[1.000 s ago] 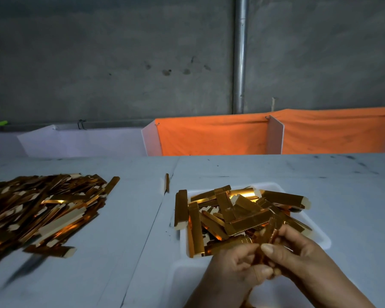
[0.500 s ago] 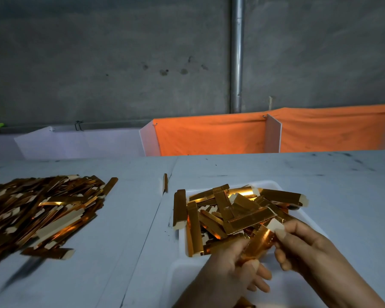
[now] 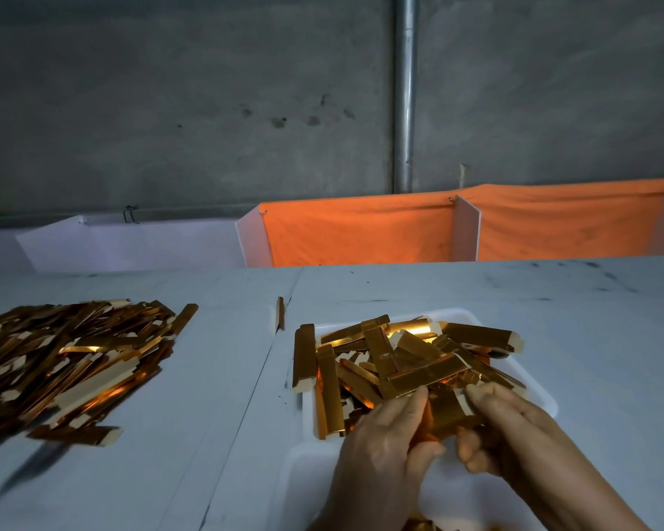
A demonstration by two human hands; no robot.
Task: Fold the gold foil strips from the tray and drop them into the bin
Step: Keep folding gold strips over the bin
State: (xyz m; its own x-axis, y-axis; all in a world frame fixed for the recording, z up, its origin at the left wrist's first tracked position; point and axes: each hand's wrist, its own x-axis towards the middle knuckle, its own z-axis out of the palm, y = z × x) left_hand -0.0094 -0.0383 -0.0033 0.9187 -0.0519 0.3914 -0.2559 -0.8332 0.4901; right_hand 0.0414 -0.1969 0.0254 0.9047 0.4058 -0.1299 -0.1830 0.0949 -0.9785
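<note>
Head view looks over a broad pale table running the full width, with a grey concrete wall behind it and a metal pipe standing upright against that wall. Along the table's far edge hangs an orange cloth split by white divider panels, with a white panelled section to its left. On the left part of the table lies a big loose heap of gold strips, spread flat and reaching out of view at the left edge. To the right, near the person, sits a white tray carrying a smaller pile of gold foil strips, some of them hanging over its left rim. One single stray strip lies on the table between the heap and the tray, just beside the tray's far left corner. Over the tray's near half the two hands meet: the left hand has its fingers and thumb curled round one gold strip, and the right hand pinches the other end of that same strip between fingertips and thumb. This strip is raised just above the tray pile, held between both hands. No bin can be made out with certainty
</note>
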